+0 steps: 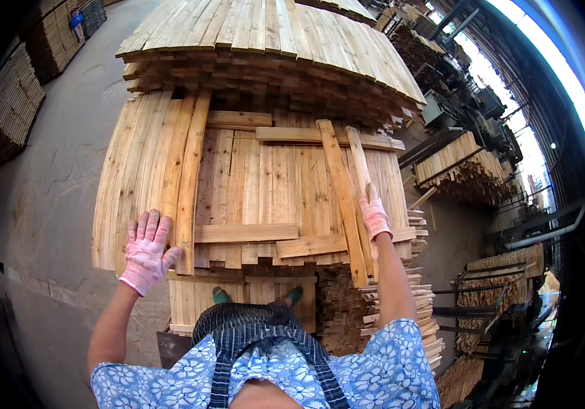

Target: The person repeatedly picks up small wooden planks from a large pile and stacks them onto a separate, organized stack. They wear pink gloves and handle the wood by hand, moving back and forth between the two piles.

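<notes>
My left hand [148, 252], in a pink-and-white knit glove, lies flat with fingers spread on the left-hand planks [125, 177], its thumb beside a long orange-toned plank [190, 174]. Over on the right, my gloved right hand [376, 217] has its fingers together at the edge of a narrow plank [358, 153]; its thumb is hidden. A wider plank [339, 194] lies slanting just left of that one. Both cross a layer of pale planks [265, 174]. Crosswise strips lie along the far side [292, 134] and the near side [244, 233] of this layer.
Beyond the layer rises a taller plank stack [265, 27]. My feet, in green footwear [221, 296], stand on lower boards [193, 294]. Concrete floor [54, 198] runs along the left, with more stacks [13, 99] and a distant person [76, 24]. Timber piles [466, 163] and metal framing stand right.
</notes>
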{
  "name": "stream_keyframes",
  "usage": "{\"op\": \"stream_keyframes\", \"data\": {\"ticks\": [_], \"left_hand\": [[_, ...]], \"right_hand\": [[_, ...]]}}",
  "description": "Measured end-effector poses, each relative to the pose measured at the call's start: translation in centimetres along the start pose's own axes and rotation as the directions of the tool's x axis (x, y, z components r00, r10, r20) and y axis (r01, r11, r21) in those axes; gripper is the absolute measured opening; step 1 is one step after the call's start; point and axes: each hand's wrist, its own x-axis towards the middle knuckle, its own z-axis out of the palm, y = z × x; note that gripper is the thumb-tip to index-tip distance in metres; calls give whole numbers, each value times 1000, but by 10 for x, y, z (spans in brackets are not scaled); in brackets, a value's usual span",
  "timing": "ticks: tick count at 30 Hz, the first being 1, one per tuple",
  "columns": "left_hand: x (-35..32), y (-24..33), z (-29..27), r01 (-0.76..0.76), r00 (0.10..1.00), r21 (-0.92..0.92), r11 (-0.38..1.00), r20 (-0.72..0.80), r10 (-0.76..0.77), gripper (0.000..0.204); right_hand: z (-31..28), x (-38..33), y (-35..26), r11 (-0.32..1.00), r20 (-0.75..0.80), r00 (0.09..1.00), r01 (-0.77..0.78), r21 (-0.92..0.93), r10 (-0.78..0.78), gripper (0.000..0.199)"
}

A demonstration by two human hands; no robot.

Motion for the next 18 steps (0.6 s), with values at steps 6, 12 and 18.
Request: {"op": "stream_keyframes", "data": {"ticks": [6, 12, 18], "left_hand": [[-3, 5, -36, 155, 974, -94, 983, 182, -136, 87], [21, 22, -43, 265, 951, -107, 958, 194, -241, 81], [26, 21, -30, 117, 986, -96, 988, -110, -127, 72]], "right_hand": [[-58, 2, -65, 963, 218, 976, 77, -258, -20, 64], [-24, -60, -135, 902, 235, 972, 84, -423, 20, 96], [-31, -23, -90, 931, 307, 950, 163, -326, -58, 103]]}}
